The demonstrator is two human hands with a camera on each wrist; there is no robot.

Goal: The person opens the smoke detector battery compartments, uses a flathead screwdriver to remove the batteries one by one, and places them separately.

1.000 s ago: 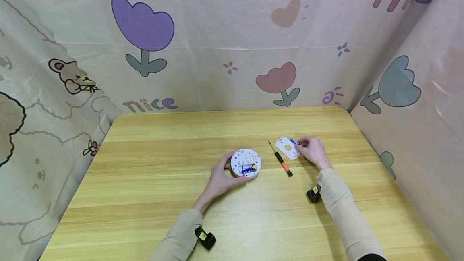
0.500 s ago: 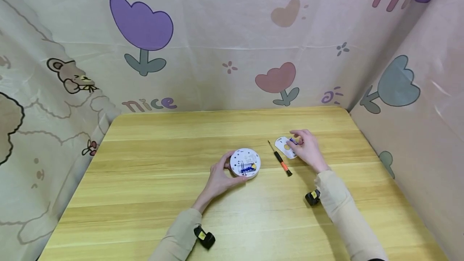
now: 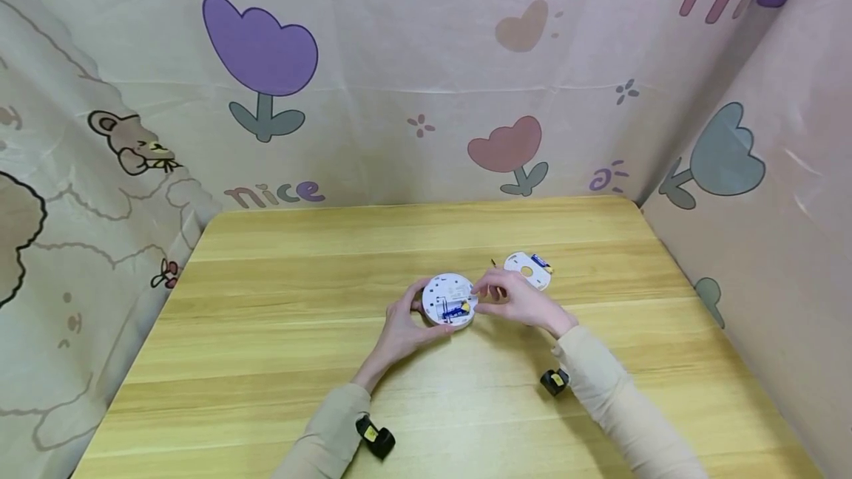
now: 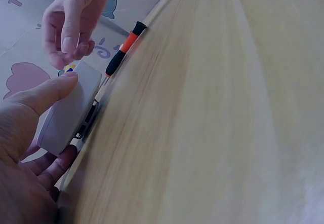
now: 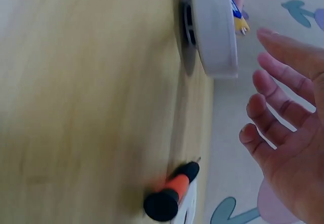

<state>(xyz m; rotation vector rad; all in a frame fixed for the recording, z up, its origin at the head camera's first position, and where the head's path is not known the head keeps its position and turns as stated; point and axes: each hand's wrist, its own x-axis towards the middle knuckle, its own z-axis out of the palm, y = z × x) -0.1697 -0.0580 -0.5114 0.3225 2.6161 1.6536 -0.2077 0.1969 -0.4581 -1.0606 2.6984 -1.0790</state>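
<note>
My left hand (image 3: 401, 331) grips a round white smoke detector (image 3: 439, 293) by its sides, thumb at the near edge and fingers on the far left. A blue battery with a yellow end (image 3: 455, 313) lies in the recess on its upturned face. In the right wrist view that battery's yellow end (image 5: 242, 25) sticks up past the rim. My right hand (image 3: 522, 301) hovers at the detector's right edge, fingers loosely bent and nothing between them. Behind it a white mounting plate (image 3: 541, 280) lies on the table, with a second blue battery (image 3: 541, 263) at its right side.
A black-and-orange screwdriver (image 4: 126, 44) lies right of the detector, mostly hidden under the right hand in the head view. The wooden table (image 3: 299, 265) ends at a printed curtain (image 3: 373, 131) at the back, with more curtain along both sides.
My right hand has left the battery by the mounting plate, which stays there, and moved left to the detector. The left hand keeps its hold on the detector in the same spot.
</note>
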